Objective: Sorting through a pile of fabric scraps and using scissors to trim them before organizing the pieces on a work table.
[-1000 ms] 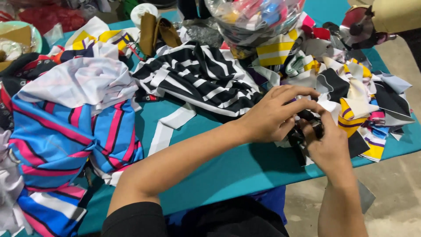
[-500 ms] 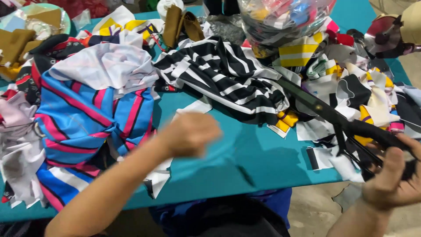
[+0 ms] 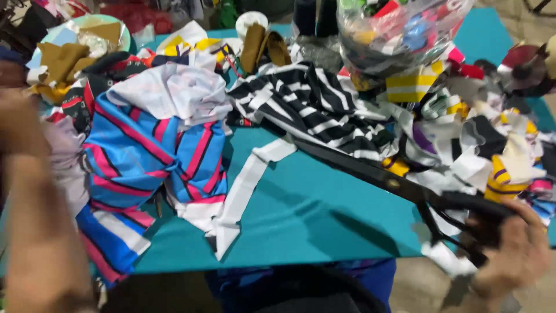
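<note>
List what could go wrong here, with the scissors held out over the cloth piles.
1. The right hand holds the long black scissors by the handles, blades reaching toward the black-and-white striped cloth; the tips may snag or cut it.
2. The left arm is blurred at the frame's edge, near the blue striped fabric; it may drag that fabric off the teal table.

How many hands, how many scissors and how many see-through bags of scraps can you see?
Hands: 2, the left hand, blurred, and the right hand
Scissors: 1, the black scissors, held by the right hand
See-through bags of scraps: 1, the clear bag at the back of the teal table
Total: 4
</note>
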